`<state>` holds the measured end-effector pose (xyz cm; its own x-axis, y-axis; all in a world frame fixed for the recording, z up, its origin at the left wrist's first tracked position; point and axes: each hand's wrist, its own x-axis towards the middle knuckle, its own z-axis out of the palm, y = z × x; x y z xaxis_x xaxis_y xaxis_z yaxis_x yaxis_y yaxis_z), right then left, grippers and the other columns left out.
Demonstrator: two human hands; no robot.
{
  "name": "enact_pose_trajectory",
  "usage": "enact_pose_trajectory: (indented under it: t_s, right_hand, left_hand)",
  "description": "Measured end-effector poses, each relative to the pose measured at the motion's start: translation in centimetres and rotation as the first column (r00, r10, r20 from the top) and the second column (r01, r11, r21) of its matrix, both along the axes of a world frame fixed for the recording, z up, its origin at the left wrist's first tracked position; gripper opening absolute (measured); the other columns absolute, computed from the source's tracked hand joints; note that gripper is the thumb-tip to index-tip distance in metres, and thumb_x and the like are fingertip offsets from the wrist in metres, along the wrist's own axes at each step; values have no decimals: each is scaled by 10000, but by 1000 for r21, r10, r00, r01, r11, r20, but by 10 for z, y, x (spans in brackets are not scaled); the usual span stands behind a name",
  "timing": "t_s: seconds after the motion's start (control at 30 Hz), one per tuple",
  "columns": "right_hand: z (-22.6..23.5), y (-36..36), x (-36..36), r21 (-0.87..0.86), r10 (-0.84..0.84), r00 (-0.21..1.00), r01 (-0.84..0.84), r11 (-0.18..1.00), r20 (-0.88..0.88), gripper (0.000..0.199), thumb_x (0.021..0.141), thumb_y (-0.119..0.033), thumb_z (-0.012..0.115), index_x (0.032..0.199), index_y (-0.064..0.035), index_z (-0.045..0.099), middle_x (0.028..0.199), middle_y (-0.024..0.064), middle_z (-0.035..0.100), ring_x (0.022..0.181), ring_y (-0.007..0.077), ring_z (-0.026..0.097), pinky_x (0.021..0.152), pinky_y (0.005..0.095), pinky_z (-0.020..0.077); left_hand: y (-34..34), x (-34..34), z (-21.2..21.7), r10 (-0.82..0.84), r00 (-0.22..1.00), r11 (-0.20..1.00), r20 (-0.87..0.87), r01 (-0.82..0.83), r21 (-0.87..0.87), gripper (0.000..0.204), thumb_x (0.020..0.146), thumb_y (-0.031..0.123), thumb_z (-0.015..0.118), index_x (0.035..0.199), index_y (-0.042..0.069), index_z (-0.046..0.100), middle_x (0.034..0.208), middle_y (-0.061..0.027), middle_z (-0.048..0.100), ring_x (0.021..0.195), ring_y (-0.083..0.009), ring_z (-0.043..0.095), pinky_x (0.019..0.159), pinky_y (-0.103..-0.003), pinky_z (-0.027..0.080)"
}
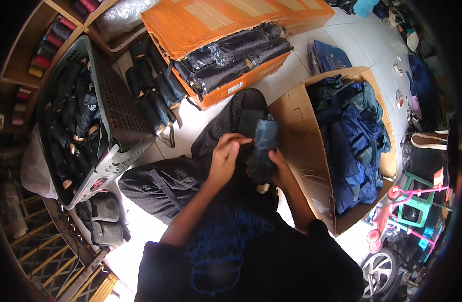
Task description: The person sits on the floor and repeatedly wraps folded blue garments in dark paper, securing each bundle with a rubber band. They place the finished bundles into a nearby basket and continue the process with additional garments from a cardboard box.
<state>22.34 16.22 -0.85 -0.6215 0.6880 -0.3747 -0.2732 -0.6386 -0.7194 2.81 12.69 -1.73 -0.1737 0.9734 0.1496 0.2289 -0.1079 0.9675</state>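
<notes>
Looking down from beside them: biggest items first — the orange cardboard carton (226, 22) at the top lies on its side, packed with black sleeved folded umbrellas (231, 55); right of the person is an open brown cardboard box (296, 136) full of blue and teal fabric covers (349, 136); left is a grey perforated plastic laundry basket (117, 108), tilted, heaped with dark loose umbrellas (72, 126). A row of black folded umbrellas (150, 93) lies on the white tiled floor (351, 40) between basket and carton. The person sits with dark striped trousers (160, 183) across the middle of the view. Held just above the lap, roughly upright, is the small dark grey-teal folded compact umbrella (263, 148), its pale handle knob (262, 189) at the lower end. Right hand (281, 171) is wrapped around the lower body, fingers curled tight on the fabric. Left hand (225, 156) is at the upper-middle, fingertips pinching fabric or a strap — can't tell which. Handling read: light, stiff core from the shaft and ribs, but soft, slick nylon outside that will bunch and slide under a loose grip. Best hold looks like the rigid handle end or a full wrap round the ribs; pinching cloth alone will likely just shift the canopy.
</notes>
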Motion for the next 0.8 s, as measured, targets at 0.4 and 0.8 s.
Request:
enact_pose_trajectory:
  t_s: [0.4, 0.8]
  right_hand:
    - [-21, -19, 34, -85, 12, 995, -21, 996, -100, 713, 884, -557, 456, 1318, 4, 387, 1230, 200, 516, 699, 264, 632, 551, 388, 546]
    - [-4, 9, -92, -159, 239, 933, -288, 944, -270, 657, 883, -353, 558, 1392, -6, 329, 1357, 190, 446, 763, 285, 651, 640, 422, 576]
  left_hand:
    - [104, -1, -59, -72, 684, 997, -726, 33, -68, 247, 746, 266, 708, 894, 113, 582, 1001, -68, 539, 1043, -257, 470, 830, -440, 394]
    - [-42, -36, 11, 612, 706, 760, 355, -649, -19, 409, 855, -17, 629, 1232, 72, 495, 1066, -99, 587, 852, -80, 540, 654, -225, 448]
